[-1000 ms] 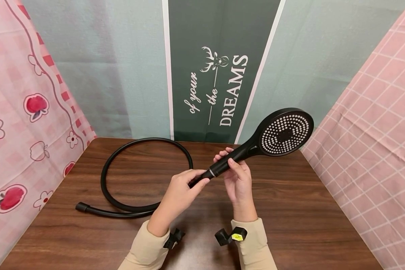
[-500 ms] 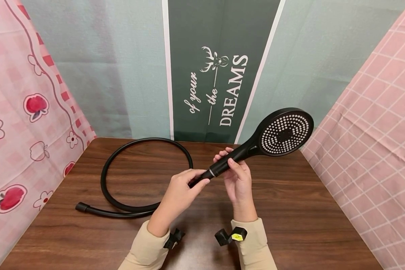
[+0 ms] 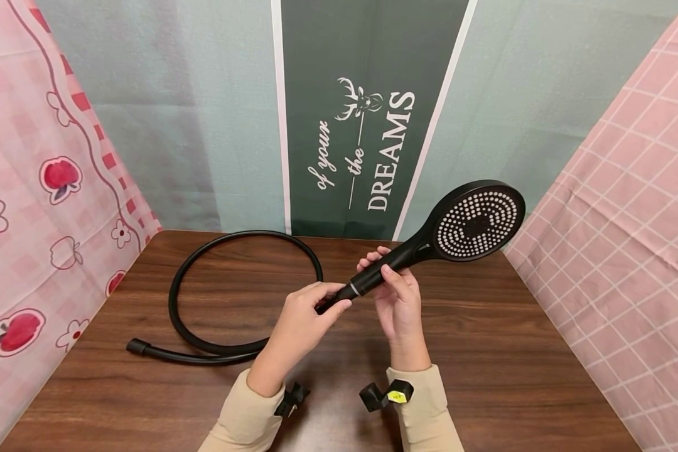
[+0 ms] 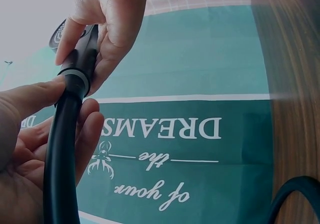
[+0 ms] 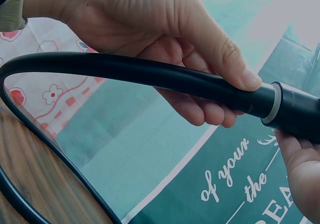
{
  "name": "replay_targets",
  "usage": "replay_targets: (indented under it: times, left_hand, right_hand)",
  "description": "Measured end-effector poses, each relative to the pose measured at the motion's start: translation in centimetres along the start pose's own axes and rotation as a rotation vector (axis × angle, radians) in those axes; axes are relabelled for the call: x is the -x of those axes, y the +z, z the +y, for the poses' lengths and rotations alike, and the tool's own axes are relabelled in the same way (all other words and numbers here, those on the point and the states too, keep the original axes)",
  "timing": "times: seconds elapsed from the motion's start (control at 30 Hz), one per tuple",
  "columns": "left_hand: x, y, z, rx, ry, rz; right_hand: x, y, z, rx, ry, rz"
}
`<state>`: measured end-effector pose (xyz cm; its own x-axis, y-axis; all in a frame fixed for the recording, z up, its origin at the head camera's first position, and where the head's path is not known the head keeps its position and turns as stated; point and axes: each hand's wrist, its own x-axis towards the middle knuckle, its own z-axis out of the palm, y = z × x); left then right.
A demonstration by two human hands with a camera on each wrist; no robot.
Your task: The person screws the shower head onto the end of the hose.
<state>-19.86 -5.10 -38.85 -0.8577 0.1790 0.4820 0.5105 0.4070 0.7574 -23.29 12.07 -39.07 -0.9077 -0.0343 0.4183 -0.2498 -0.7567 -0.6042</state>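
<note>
A black hand shower [image 3: 479,224] with a round face of white nozzles is held up at a slant above the table. My right hand [image 3: 398,307] grips its handle, thumb on the near side. At the handle's lower end my left hand [image 3: 301,321] pinches the end fitting of a black shower hose [image 3: 173,295] between thumb and fingers. The fitting meets the handle at a pale ring [image 5: 273,103], seen close up in the right wrist view. Whether the joint is tight cannot be told. From the left hand the hose [image 4: 60,169] bends down towards the table.
The hose lies in a wide loop on the brown wood-grain table [image 3: 514,376]. Its other end fitting [image 3: 138,346] points left. Green printed cloth [image 3: 373,37] hangs behind, with pink patterned cloths [image 3: 638,188] at both sides.
</note>
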Motion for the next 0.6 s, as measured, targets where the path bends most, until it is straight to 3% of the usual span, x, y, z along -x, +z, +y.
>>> replay_targets:
  times: [0.4,0.6]
  left_hand:
    - [-0.02,-0.26,-0.05,0.067,-0.064,-0.033]
    - [-0.04,-0.34,-0.06,0.059,-0.066,-0.053]
  right_hand:
    - [-0.05,0.1,-0.04,-0.001,-0.001,0.0]
    - [-0.05,0.13,-0.07,0.004,0.003,-0.001]
